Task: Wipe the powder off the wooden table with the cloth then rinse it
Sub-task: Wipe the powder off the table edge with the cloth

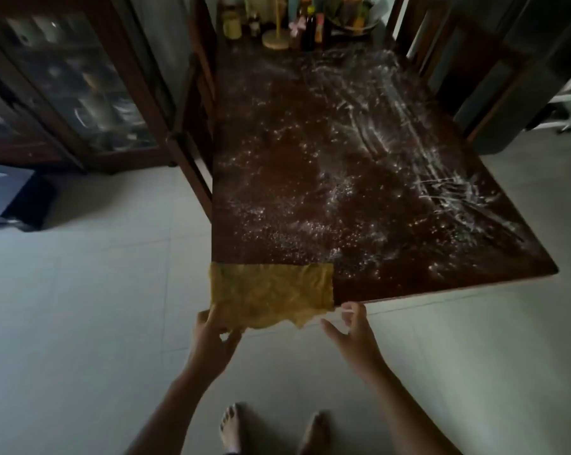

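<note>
A dark wooden table [277, 165] runs from near to far, dusted with white powder [369, 178], thickest and smeared in streaks on the right side. A yellow cloth [271, 290] lies flat on the near left corner, its near edge hanging past the table edge. The left hand [212, 339] pinches the cloth's near left corner. The right hand [353, 336] hovers just beside the cloth's near right corner, fingers spread and curled, not touching it. Bottles [310, 27] stand at the far end. 2 bare feet [271, 428] stand on the tiled floor [80, 323].
</note>
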